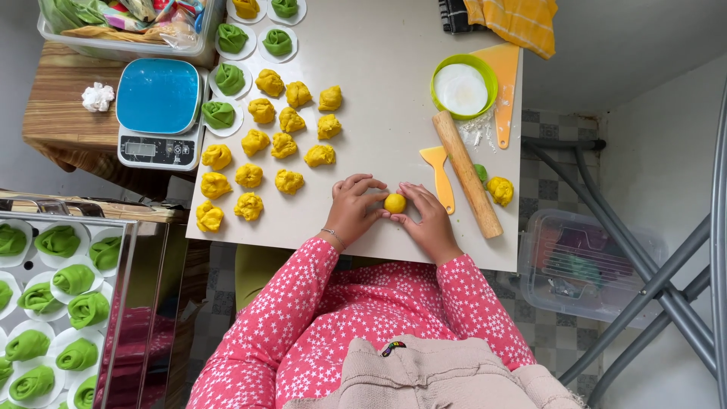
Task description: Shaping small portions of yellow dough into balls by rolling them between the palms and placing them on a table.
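Dough ball sits between my hands near the table's front edge — left hand and right hand both cupped loosely against it, equally near; it's round, no long axis.

yellow dough ball (pink starred sleeves)

The left edge cuts off the shiny metal tray of green dough rolls. The top edge cuts off the clear plastic box. The grey kitchen scale's small screen is too tiny to read.
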